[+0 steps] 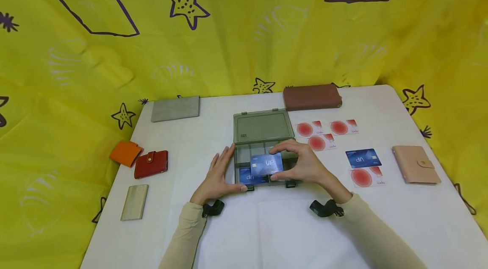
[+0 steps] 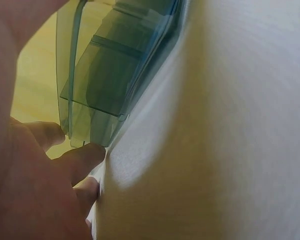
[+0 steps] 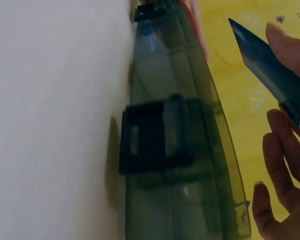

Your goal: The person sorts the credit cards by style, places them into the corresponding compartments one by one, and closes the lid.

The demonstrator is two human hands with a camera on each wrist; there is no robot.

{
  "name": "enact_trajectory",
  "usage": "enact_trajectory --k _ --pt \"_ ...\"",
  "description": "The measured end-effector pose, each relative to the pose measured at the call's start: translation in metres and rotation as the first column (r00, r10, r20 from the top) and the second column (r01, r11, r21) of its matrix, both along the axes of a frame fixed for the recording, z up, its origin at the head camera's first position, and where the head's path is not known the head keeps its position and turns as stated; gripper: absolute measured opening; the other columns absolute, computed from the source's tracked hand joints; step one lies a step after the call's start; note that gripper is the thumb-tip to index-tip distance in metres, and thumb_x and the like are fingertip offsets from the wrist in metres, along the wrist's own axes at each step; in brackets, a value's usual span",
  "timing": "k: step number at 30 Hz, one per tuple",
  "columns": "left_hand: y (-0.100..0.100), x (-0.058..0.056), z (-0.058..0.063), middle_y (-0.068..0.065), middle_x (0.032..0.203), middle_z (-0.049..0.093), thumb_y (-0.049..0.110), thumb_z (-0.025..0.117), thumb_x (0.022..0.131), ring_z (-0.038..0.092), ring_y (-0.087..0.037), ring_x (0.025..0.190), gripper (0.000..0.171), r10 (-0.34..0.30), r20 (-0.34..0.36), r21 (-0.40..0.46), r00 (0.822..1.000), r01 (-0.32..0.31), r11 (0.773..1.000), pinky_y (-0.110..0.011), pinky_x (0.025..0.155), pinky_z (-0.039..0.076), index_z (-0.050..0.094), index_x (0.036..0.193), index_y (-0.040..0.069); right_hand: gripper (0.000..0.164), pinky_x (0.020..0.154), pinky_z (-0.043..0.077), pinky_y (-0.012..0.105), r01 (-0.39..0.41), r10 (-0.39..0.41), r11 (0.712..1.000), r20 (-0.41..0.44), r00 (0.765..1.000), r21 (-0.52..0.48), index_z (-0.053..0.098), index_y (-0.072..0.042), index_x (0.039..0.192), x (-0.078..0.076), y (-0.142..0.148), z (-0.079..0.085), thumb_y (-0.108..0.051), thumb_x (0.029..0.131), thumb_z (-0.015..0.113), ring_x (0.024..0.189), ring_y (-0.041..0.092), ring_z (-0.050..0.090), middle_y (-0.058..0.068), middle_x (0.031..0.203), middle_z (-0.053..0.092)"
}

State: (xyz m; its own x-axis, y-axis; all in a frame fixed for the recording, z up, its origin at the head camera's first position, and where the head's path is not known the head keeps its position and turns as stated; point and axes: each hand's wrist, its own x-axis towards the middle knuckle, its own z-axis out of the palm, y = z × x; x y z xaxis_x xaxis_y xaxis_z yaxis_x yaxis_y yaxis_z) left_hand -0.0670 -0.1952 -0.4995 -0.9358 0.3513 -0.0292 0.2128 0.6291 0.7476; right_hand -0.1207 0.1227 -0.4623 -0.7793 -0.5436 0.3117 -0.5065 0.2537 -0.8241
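Note:
My right hand (image 1: 305, 165) pinches a blue VIP card (image 1: 266, 165) between thumb and fingers above the compartmented box. In the right wrist view the card (image 3: 270, 65) is tilted, apart from the box (image 3: 180, 195). The translucent grey-green box (image 1: 242, 155) stands with its hinged lid (image 1: 263, 127) folded back. Another blue card (image 1: 248, 178) lies in its front left compartment. My left hand (image 1: 218, 178) rests against the box's left side, fingers straight, the thumb at the front edge. In the left wrist view its fingertips (image 2: 92, 152) touch the box wall.
Right of the box lie several red-and-white cards (image 1: 316, 142), a blue card (image 1: 363, 158) and a beige wallet (image 1: 416, 165). A brown wallet (image 1: 312, 97) is behind. At left are a grey wallet (image 1: 175, 109), an orange holder (image 1: 125, 153), a red wallet (image 1: 151, 165) and a pale gold case (image 1: 134, 202).

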Motion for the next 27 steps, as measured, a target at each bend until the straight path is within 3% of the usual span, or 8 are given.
enact_trajectory --k 7,16,27 --pt "-0.001 0.000 -0.001 -0.009 0.179 0.016 0.047 0.093 0.077 0.005 -0.031 0.167 0.132 0.004 0.019 0.008 1.000 -0.004 1.000 -0.056 0.135 -0.006 0.006 0.173 0.021 0.059 0.103 0.053 0.052 -0.030 0.032 0.999 -0.037 0.999 0.042 0.079 -0.019 0.117 0.002 -0.020 -0.004 -0.030 0.065 0.104 0.117 0.021 0.065 -0.003 0.118 0.077" --pt "-0.001 -0.001 -0.004 -0.010 0.179 0.016 0.046 0.092 0.078 0.005 -0.031 0.167 0.131 -0.007 0.001 0.003 1.000 0.007 1.000 -0.058 0.135 -0.005 0.006 0.173 0.020 0.058 0.099 0.056 0.048 -0.058 0.070 0.994 -0.122 0.990 0.095 0.078 -0.017 0.115 0.003 -0.034 -0.012 -0.032 0.065 0.104 0.113 0.020 0.065 -0.005 0.115 0.077" --pt "-0.001 -0.001 -0.002 -0.010 0.179 0.018 0.055 0.091 0.078 0.007 -0.031 0.167 0.132 -0.011 0.000 0.023 1.000 0.011 1.000 -0.057 0.135 -0.005 0.006 0.173 0.022 0.062 0.099 0.055 0.049 -0.044 0.060 0.987 -0.098 0.993 0.157 0.078 -0.015 0.117 0.008 -0.041 -0.016 -0.033 0.064 0.104 0.113 0.020 0.062 -0.003 0.118 0.077"
